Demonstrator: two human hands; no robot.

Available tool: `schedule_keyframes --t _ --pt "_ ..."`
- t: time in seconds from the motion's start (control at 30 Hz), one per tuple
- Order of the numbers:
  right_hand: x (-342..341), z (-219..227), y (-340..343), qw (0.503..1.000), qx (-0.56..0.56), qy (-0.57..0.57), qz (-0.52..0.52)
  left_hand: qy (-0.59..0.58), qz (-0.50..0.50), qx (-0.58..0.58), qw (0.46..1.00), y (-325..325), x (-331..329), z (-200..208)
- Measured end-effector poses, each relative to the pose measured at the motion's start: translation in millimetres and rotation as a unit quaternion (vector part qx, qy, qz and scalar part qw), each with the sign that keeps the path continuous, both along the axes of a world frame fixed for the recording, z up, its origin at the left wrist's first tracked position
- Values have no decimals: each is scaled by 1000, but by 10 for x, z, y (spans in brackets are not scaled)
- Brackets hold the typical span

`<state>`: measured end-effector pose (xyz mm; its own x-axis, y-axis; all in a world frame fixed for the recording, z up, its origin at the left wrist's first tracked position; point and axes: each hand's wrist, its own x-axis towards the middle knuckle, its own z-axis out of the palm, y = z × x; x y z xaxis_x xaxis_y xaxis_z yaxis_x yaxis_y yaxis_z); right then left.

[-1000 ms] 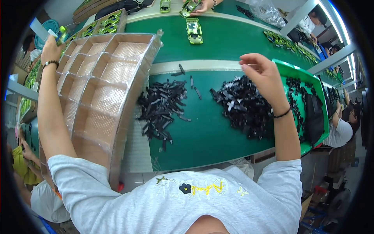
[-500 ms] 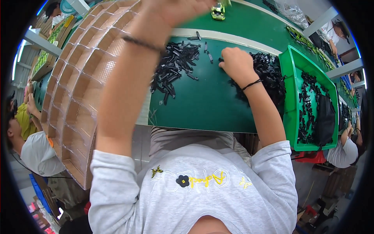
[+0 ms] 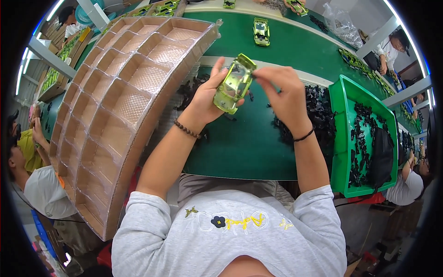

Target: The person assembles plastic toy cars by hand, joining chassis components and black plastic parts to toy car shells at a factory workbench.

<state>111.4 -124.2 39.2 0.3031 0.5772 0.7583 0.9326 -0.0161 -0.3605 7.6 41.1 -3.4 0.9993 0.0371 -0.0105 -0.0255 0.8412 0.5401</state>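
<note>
A translucent lime-green toy car body (image 3: 230,87) lies tilted in my left hand (image 3: 205,102), with its fingers and thumb wrapped round the sides. My right hand (image 3: 290,94) meets the car's upper right end. Its thumb and forefinger are pinched on what looks like a small black plastic part (image 3: 254,74), mostly hidden by the fingertips. One heap of black plastic parts (image 3: 318,111) lies beside my right wrist. Another heap of longer black pieces (image 3: 187,90) is partly covered by my left hand and the cardboard tray.
A large divided cardboard tray (image 3: 140,127) with clear plastic liners leans at the left. On the right stands a green bin (image 3: 340,143) holding black parts and a black bag. Another green car body (image 3: 261,33) sits on the green conveyor beyond the bench; co-workers flank the line.
My left hand has come back from the far conveyor with the car body. My right hand has lifted from the right-hand black heap to the car. The cardboard tray's far end now shows.
</note>
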Motion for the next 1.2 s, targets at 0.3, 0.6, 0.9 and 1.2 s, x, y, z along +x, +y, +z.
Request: schedule_keyframes --t 0.3,0.6,0.9,1.2 --pt "-139 218 -101 982 -128 -66 119 -123 -182 -12 976 155 -85 79" --pt "-267 19 29 972 -126 -190 62 55 -105 129 984 62 -188 183" --pt "-311 -180 61 943 -64 -324 41 119 -120 211 963 196 -179 260" --pt "-305 -240 128 945 -44 -321 46 120 -21 230 966 174 -99 110"
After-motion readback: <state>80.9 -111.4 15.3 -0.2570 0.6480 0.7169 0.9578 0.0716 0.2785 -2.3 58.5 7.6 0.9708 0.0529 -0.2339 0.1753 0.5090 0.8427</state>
